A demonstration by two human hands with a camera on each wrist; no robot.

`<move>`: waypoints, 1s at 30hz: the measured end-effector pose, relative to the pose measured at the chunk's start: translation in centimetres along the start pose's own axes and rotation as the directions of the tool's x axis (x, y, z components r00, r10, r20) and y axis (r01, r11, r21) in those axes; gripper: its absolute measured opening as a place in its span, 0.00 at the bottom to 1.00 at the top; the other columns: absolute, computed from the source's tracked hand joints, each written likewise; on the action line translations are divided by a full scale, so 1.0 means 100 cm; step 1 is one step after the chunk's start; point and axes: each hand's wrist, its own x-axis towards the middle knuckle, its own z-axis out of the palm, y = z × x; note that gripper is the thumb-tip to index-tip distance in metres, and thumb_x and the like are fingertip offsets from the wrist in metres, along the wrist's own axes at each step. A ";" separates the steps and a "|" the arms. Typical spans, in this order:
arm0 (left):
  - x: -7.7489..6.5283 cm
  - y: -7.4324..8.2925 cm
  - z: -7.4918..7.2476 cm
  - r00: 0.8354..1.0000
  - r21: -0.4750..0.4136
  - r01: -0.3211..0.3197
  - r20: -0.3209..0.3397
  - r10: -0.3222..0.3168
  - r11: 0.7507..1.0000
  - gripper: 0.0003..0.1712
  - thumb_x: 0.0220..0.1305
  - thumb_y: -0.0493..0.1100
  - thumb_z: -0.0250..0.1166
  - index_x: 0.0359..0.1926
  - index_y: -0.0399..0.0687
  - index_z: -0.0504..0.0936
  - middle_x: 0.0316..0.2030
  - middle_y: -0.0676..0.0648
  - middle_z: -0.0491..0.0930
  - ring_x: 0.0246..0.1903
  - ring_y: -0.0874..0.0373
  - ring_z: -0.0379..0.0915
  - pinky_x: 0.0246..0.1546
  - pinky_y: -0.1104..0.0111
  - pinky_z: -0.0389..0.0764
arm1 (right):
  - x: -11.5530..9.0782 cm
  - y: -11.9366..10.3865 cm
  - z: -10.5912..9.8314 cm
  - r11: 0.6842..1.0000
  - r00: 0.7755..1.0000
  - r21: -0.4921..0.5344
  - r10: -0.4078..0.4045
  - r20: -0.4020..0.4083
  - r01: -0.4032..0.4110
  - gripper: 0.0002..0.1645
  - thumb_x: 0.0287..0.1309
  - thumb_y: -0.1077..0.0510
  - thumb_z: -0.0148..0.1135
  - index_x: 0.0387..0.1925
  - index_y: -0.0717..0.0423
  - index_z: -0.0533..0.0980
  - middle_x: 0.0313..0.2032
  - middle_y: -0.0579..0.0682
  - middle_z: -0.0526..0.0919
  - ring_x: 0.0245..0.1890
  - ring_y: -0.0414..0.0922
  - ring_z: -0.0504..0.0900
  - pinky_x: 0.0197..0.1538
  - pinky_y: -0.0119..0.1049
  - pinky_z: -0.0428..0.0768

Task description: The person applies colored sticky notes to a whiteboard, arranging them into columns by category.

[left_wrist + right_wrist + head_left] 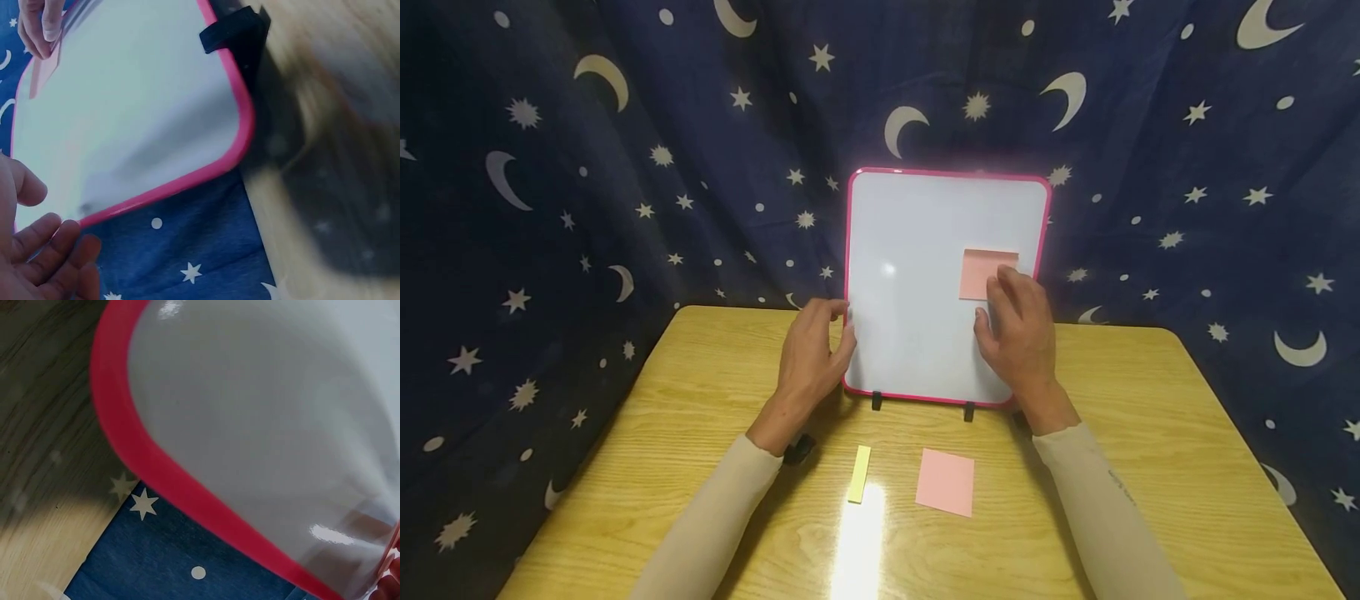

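A pink sticky note (pixel 976 273) is on the right part of a white board (pixel 917 333) with a pink rim. My right hand (pixel 1018 329) rests its bent fingertips on the note's lower right part, the thumb held apart below them. In the left wrist view, those fingers (pixel 39 31) meet the note (pixel 47 69); the right wrist view catches only fingertips (pixel 389 584) at its corner. My left hand (pixel 812 350) stays at the board's left edge, fingers loosely bent, fingertips right at the rim (pixel 150 200).
Two black feet (pixel 968 411) hold the board upright on the wooden table (pixel 715 375). In front lie a narrow yellow sticky note strip (pixel 859 475) and a pink square sticky note pad (pixel 946 483). Behind hangs a dark blue curtain (pixel 715 150) with moons and stars.
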 end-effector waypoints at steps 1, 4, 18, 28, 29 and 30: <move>0.002 0.001 0.000 1.000 0.005 -0.017 -0.003 0.017 1.000 0.17 0.69 0.40 0.65 0.55 0.38 0.83 0.47 0.41 0.83 0.47 0.47 0.79 0.52 0.54 0.80 | 0.000 0.000 0.000 1.000 1.000 0.000 0.001 -0.002 -0.001 0.27 0.64 0.59 0.64 0.63 0.67 0.79 0.67 0.64 0.75 0.68 0.62 0.73 0.76 0.50 0.67; 0.005 0.004 0.001 0.998 0.016 -0.058 -0.006 0.058 0.998 0.17 0.68 0.40 0.65 0.55 0.38 0.84 0.46 0.41 0.83 0.46 0.46 0.79 0.52 0.54 0.80 | 0.000 0.000 0.001 1.000 1.000 0.000 0.003 -0.001 -0.003 0.28 0.64 0.59 0.64 0.63 0.66 0.78 0.67 0.64 0.75 0.68 0.62 0.73 0.76 0.51 0.67; 0.024 0.028 0.011 0.975 0.022 -0.223 0.012 0.223 0.974 0.17 0.65 0.39 0.65 0.54 0.41 0.84 0.49 0.44 0.84 0.50 0.45 0.78 0.48 0.51 0.77 | 0.000 0.000 0.002 1.000 1.000 0.016 -0.003 -0.019 0.004 0.28 0.63 0.61 0.64 0.63 0.67 0.78 0.67 0.64 0.75 0.69 0.62 0.72 0.76 0.51 0.66; 0.039 0.055 0.023 0.917 0.138 -0.393 0.135 0.376 0.909 0.22 0.67 0.42 0.65 0.61 0.46 0.84 0.58 0.47 0.82 0.62 0.48 0.74 0.53 0.52 0.77 | -0.001 -0.002 0.003 1.000 1.000 0.021 0.015 -0.016 -0.015 0.28 0.63 0.61 0.63 0.64 0.68 0.78 0.68 0.64 0.75 0.69 0.62 0.72 0.77 0.50 0.66; 0.040 0.057 0.024 0.911 0.145 -0.405 0.144 0.386 0.903 0.22 0.67 0.43 0.65 0.61 0.46 0.83 0.59 0.47 0.82 0.63 0.49 0.74 0.54 0.53 0.76 | -0.001 -0.002 0.003 1.000 1.000 0.024 0.015 -0.024 -0.015 0.28 0.62 0.62 0.63 0.63 0.68 0.78 0.67 0.65 0.75 0.69 0.62 0.72 0.76 0.50 0.67; 0.042 0.059 0.025 0.906 0.151 -0.416 0.152 0.394 0.897 0.23 0.68 0.43 0.65 0.62 0.46 0.83 0.59 0.48 0.81 0.63 0.49 0.73 0.55 0.53 0.76 | -0.001 -0.003 0.003 0.999 0.999 0.031 0.015 -0.034 -0.014 0.28 0.62 0.62 0.63 0.63 0.68 0.78 0.67 0.65 0.75 0.69 0.63 0.73 0.76 0.51 0.67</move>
